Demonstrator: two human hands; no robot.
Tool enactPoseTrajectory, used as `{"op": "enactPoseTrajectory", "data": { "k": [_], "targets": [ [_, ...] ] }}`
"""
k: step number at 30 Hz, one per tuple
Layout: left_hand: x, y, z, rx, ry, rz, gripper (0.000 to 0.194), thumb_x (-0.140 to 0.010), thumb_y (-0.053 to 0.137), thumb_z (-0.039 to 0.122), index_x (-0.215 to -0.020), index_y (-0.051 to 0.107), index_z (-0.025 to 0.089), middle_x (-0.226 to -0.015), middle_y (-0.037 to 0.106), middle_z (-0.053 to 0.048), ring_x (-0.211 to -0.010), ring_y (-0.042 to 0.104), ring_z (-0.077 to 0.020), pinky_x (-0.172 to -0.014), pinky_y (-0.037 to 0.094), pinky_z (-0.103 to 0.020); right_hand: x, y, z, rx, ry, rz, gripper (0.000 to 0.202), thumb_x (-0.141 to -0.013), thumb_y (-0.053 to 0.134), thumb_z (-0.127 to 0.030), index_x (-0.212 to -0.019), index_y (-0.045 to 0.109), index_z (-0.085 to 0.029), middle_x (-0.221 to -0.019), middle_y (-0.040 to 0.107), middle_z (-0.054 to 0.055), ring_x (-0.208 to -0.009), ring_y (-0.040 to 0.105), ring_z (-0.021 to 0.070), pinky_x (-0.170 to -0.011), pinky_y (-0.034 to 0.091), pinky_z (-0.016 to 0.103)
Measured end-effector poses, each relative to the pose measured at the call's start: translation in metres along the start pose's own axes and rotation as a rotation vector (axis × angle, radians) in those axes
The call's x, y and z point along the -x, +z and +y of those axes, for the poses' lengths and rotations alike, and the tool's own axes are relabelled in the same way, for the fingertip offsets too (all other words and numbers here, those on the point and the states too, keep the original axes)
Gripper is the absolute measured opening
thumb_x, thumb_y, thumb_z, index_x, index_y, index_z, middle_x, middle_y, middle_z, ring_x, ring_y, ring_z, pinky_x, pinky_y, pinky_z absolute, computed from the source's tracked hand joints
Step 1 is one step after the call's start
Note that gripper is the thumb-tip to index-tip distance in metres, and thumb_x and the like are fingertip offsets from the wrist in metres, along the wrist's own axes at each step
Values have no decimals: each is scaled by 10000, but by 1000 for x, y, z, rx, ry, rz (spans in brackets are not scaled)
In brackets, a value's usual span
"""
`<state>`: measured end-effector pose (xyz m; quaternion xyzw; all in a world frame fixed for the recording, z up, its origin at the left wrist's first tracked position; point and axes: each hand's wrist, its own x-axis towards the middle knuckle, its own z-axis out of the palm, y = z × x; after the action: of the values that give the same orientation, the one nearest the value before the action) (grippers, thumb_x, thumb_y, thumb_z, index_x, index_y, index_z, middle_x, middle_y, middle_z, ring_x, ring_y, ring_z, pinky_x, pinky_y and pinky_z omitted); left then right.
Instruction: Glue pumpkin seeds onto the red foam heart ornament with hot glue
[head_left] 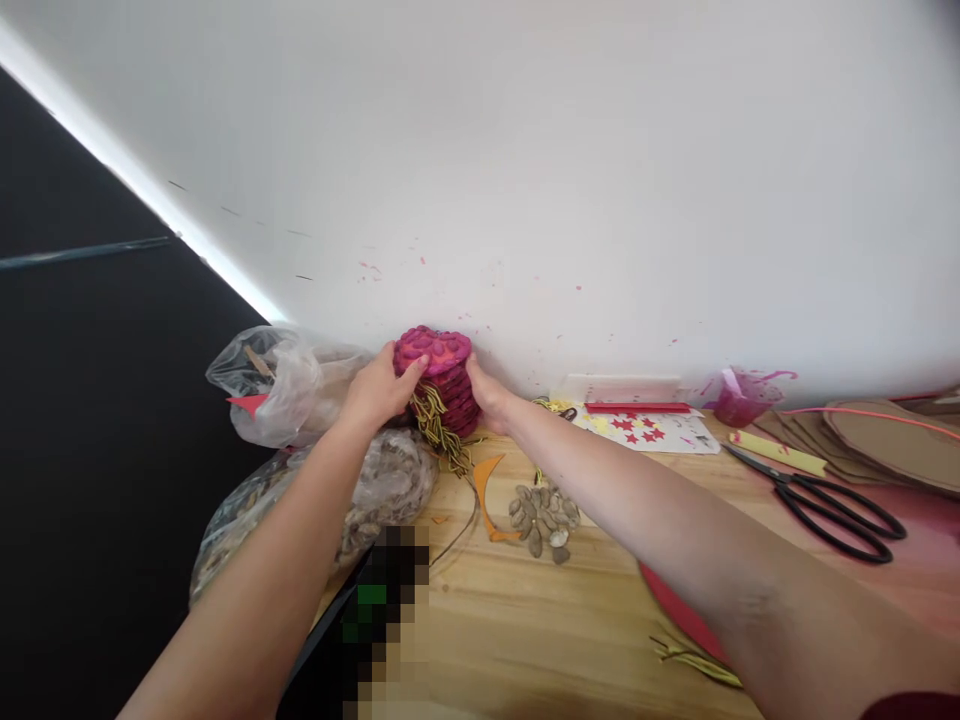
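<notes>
Against the wall at the back of the table, a pink bumpy round stack [450,385] is gripped between both hands. My left hand [382,388] holds its left side, the thumb lying over the top edge. On the opposite side, my right hand [487,395] presses along the edge, its fingers mostly hidden behind. The top piece carries raised petal-like bumps; the layers below are darker magenta. Yellow-and-black cords [435,425] hang down its front. Whether the stack touches the table is unclear.
Clear plastic bags [382,480] lie at left. Brown shells [544,515] and an orange scrap [487,495] sit centrally. Rightward are a card with red stars [637,430], a pink-stained cup [739,400], black-handled scissors [832,505] and brown cardboard discs [892,440]. A pixelated dark object [375,600] is in front.
</notes>
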<state>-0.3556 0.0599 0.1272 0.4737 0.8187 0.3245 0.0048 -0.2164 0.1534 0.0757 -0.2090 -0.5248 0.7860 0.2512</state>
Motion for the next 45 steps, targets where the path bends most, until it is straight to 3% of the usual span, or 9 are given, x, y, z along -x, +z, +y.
{"op": "enactPoseTrajectory", "data": {
  "k": [4,9,13,16,19,28,36,40,45],
  "targets": [
    [6,-3,11,-217,124,48,641,-887,475,629,-1338,551,180,-1227,655,-181,-1161,614,-390,-998,473,-495,2,3,-9,24,43,43,709,-945,248,-706,-1297,611,-209,-1326,666,77,-1290,545,274,-1124,344,527],
    [21,4,21,-294,105,109,967,-731,616,739,-1509,345,232,-1542,337,-225,-1228,540,-475,-1010,446,-561,30,-13,-18,57,92,136,621,-949,253,-691,-1273,612,-303,-1391,615,33,-1358,480,256,-1173,287,496],
    [22,12,21,-301,155,114,922,-745,711,597,-1514,342,247,-1567,294,-204,-1220,549,-467,-1024,448,-545,92,-32,-22,63,251,91,540,-965,387,-595,-1116,675,-164,-1203,696,169,-1122,667,286,-1057,433,502],
    [15,17,21,-307,191,119,769,-806,700,479,-1475,423,219,-1537,355,-190,-1270,522,-429,-1063,430,-517,155,-45,-22,43,337,-52,489,-973,441,-525,-1035,716,-124,-1081,738,162,-935,738,249,-885,543,406],
    [11,20,22,-314,218,125,685,-848,666,429,-1453,460,182,-1506,405,-197,-1322,480,-404,-1079,424,-495,214,-61,-16,-8,336,-150,426,-973,479,-485,-1050,730,-150,-1042,752,121,-919,740,220,-802,550,321],
    [25,18,18,-341,168,126,924,-734,796,380,-1516,343,192,-1547,349,-204,-1294,509,-416,-1042,463,-472,332,-107,4,-147,216,195,347,-964,503,-443,-1015,759,-214,-975,747,120,-874,710,205,-776,536,323],
    [23,26,16,-311,225,165,777,-809,722,270,-1496,376,155,-1546,361,-212,-1369,441,-386,-1072,439,-460,361,-111,13,-70,254,235,278,-935,590,-415,-1001,754,-201,-955,736,79,-857,697,204,-776,519,323],
    [35,25,8,-286,212,229,888,-795,738,388,-1528,299,147,-1565,281,-264,-1347,453,-428,-1056,436,-502,368,-114,14,-43,270,261,276,-906,639,-432,-992,756,-198,-938,736,75,-849,694,199,-760,516,304],
    [45,42,2,-143,131,291,1155,-702,812,437,-1537,131,22,-1536,260,-347,-1453,259,-442,-1137,312,-541,385,-120,24,-78,276,311,288,-861,686,-465,-955,766,-205,-936,734,75,-807,680,185,-732,523,292]
  ]
}}
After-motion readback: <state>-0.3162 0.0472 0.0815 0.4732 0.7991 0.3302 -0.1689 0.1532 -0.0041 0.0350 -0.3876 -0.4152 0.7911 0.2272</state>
